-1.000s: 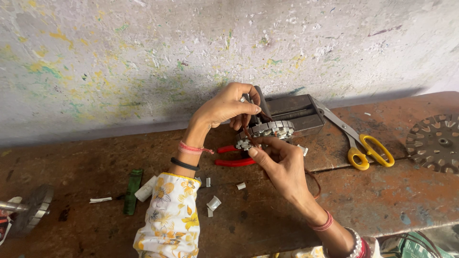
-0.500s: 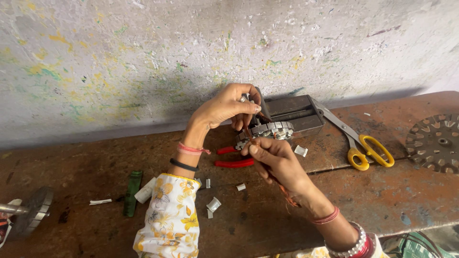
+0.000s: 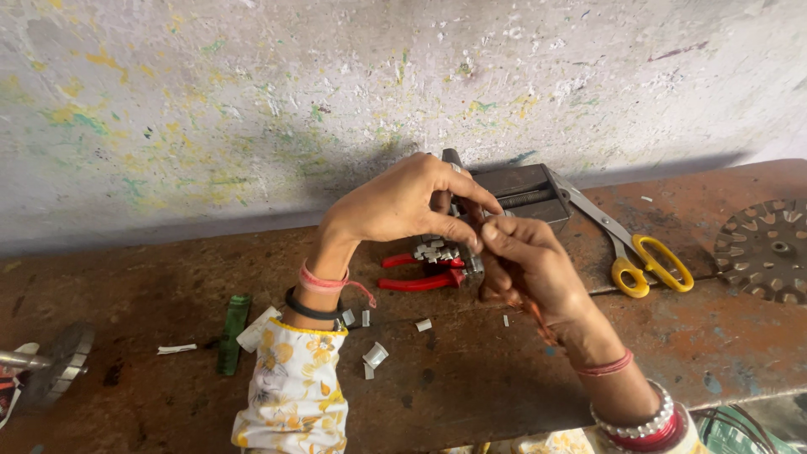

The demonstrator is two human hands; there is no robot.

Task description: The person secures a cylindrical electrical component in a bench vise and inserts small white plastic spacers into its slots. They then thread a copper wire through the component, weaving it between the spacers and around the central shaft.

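My left hand (image 3: 403,202) and my right hand (image 3: 525,265) meet over a small slotted metal core (image 3: 437,250) that sits upright at a bench vise (image 3: 517,189). The left thumb and fingers pinch at the top of the core. My right hand presses against its right side, with a thin copper-coloured wire (image 3: 534,311) running down from the fingers. The core is mostly hidden by both hands. Red-handled pliers (image 3: 420,273) lie on the bench just below the core.
Yellow-handled scissors (image 3: 647,261) lie to the right of the vise. A round slotted metal disc (image 3: 769,248) rests at the far right. A green stick (image 3: 231,332), white paper scraps (image 3: 374,355) and a metal rotor on a shaft (image 3: 50,366) lie on the worn brown bench (image 3: 126,395).
My right hand has risen from below the core to its right side, closer to the left fingers. The core is more hidden now.
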